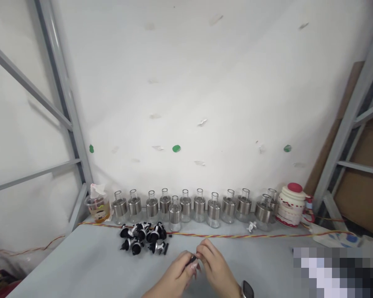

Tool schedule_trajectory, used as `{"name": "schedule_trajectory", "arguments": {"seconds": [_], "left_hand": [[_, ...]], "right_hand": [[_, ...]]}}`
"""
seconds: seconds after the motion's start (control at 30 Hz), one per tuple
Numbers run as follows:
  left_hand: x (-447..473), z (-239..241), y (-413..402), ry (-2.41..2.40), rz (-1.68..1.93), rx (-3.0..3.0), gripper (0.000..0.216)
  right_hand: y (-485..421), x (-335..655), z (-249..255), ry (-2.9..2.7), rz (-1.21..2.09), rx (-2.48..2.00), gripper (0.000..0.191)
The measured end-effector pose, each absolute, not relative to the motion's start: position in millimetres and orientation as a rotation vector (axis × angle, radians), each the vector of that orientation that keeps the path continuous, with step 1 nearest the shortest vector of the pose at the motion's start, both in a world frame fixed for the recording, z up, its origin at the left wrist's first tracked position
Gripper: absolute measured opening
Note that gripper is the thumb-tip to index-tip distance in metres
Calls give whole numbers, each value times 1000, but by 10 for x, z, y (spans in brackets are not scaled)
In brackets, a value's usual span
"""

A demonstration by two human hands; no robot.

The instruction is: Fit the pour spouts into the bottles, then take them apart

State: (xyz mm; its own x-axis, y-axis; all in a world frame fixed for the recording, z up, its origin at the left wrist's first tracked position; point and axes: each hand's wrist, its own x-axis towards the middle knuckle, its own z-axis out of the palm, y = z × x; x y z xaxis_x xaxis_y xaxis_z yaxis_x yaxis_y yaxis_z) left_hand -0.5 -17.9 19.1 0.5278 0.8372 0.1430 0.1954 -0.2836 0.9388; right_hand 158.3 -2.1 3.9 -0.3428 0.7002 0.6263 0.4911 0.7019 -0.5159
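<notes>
My left hand [180, 268] is closed around a small dark part [191, 260], black and narrow; its exact kind is hidden by the fingers. My right hand [214, 265] pinches at the other end of that part, its fingertips meeting those of the left. Both hands are just above the grey table at its near middle. Left of them lies a heap of black-and-silver bottle pourers [142, 236], with a short black tube [165, 248] at its edge.
Several glass bottles with metal sleeves [199, 205] stand uncapped along the wall. A plastic cup [98, 209] stands left, a cream jar with a red lid [290, 205] right. A small white piece [251, 226] and a twisted red-yellow cord [220, 236] lie before the bottles.
</notes>
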Motion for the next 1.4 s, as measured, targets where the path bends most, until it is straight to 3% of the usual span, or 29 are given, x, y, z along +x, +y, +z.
{"name": "schedule_trajectory", "arguments": {"seconds": [0.4, 0.7, 1.23, 1.4], "left_hand": [[36, 48, -78, 864, 815, 1393, 54], [75, -76, -45, 843, 921, 1146, 49], [70, 15, -70, 872, 909, 1021, 46], [49, -52, -6, 960, 930, 1087, 48]], "right_hand": [[-57, 1527, 94, -1892, 535, -899, 23], [-30, 1494, 140, -1745, 758, -990, 24], [-60, 1475, 133, -1711, 816, -966, 25], [-4, 1452, 91, -1566, 1155, -953, 31]]}}
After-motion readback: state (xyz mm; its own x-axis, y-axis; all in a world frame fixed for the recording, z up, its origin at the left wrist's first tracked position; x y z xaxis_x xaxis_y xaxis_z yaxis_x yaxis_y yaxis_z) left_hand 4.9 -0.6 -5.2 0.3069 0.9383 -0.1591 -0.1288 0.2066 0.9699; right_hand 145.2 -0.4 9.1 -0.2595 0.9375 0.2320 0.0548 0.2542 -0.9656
